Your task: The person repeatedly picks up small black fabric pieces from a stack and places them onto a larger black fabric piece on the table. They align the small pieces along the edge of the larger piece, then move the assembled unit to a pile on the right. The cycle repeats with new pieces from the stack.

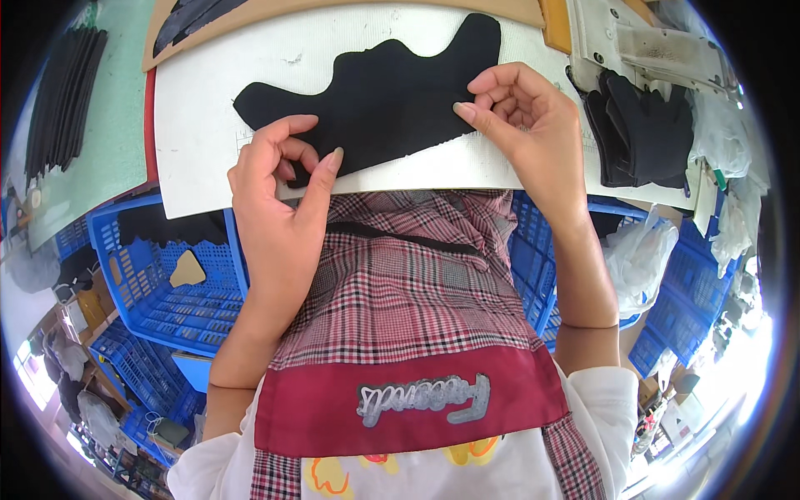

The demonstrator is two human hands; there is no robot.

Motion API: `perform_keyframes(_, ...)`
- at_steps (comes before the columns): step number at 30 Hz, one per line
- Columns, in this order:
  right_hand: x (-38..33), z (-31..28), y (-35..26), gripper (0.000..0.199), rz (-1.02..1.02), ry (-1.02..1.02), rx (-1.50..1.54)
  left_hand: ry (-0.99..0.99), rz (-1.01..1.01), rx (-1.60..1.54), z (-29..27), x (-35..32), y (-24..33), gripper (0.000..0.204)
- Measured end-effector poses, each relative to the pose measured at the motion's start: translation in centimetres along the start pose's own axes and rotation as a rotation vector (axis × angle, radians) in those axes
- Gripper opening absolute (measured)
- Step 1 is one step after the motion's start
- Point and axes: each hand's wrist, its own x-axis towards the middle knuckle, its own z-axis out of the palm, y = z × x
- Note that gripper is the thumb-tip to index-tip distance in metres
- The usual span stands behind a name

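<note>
A black fabric piece (383,104) with a wavy, lobed far edge and a straight near edge lies on the white table (200,150). My left hand (283,175) is over its near left corner. The index finger and thumb are apart, their tips over the cloth, and the other fingers curl in by the corner. At the right edge, my right hand (529,117) has its index finger and thumb tips on the fabric with a small gap between them. Its remaining fingers are bent beside the edge. The cloth beneath the fingertips is hidden.
Black gloves (642,129) lie stacked at the table's right, near a pale machine part (658,54). On the left, dark strips (67,100) rest on a green surface (112,142). A blue crate (167,312) stands below the table, and a clear plastic bag (640,258) hangs at right.
</note>
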Motion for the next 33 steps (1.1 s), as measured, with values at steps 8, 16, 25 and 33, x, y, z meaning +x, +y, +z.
perform_keyframes(8, 0.1, -0.1, 0.1, 0.017, 0.006, -0.006, 0.020, 0.012, 0.033, 0.059, 0.1, 0.1, 0.1, 0.029)
perform_keyframes(16, 0.2, -0.3, 0.3, 0.016, -0.007, -0.011, 0.013, 0.015, -0.055, 0.062, 0.3, 0.1, 0.6, 0.034)
perform_keyframes(25, -0.4, 0.0, -0.1, 0.016, -0.050, 0.021, -0.126, 0.021, -0.026, 0.105, 0.6, 0.1, 0.4, 0.035)
perform_keyframes(33, -0.5, 1.1, 0.1, 0.018, -0.252, 0.078, -0.277, -0.335, 0.564, 0.418, 3.7, -0.1, 2.6, 0.079)
